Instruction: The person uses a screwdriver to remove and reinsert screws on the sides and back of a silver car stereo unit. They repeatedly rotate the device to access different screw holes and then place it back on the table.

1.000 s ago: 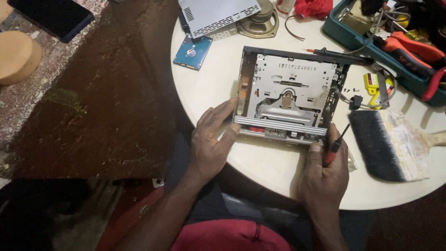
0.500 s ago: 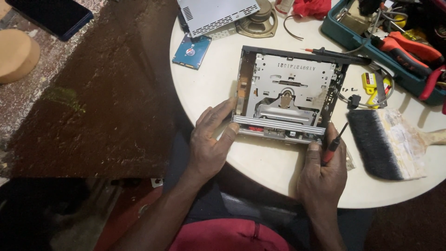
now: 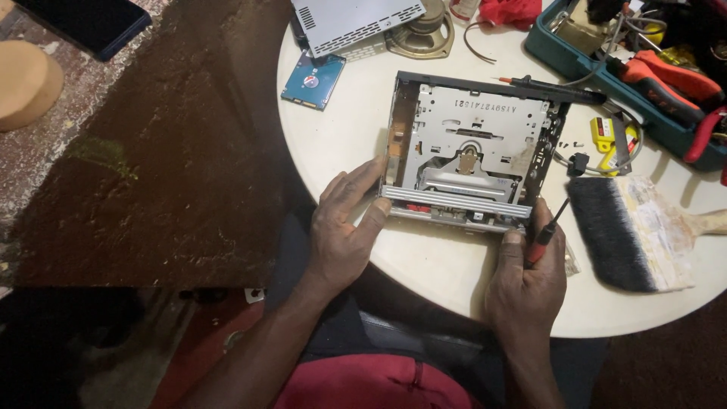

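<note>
Right in the middle of the round white table (image 3: 424, 265) sits an opened disc drive (image 3: 469, 155), its metal mechanism face up inside a dark frame, the silver front edge turned toward the person. The left hand (image 3: 344, 227) rests at the drive's near left corner, fingers spread loosely and laid flat, their tips touching the front rail and side wall; it grips nothing, just steadies. The right hand (image 3: 526, 276) presses against the near right corner, thumb up on the front edge, fingers curled closed around a small screwdriver (image 3: 547, 227) with a red and black handle, its thin shaft pointing up and away beside the drive's right wall.

Just right of that hand lies a wide paintbrush (image 3: 628, 231), dark bristles toward the drive, pale worn handle running off to the right. Above it, near the drive's right side, a yellow tool (image 3: 609, 144) lies with a cable beside it. A black probe-like tool (image 3: 556, 89) with a red tip lies along the drive's far edge.

Further back, a teal tool tray (image 3: 606, 76) holds red-handled pliers (image 3: 666, 79). At the far left of the table lies a bare hard disk (image 3: 313, 79) with a blue label, next to a grey vented metal cover (image 3: 356, 21) and a round loudspeaker (image 3: 422, 34). Red cloth (image 3: 511, 11) shows at the top edge.
</note>
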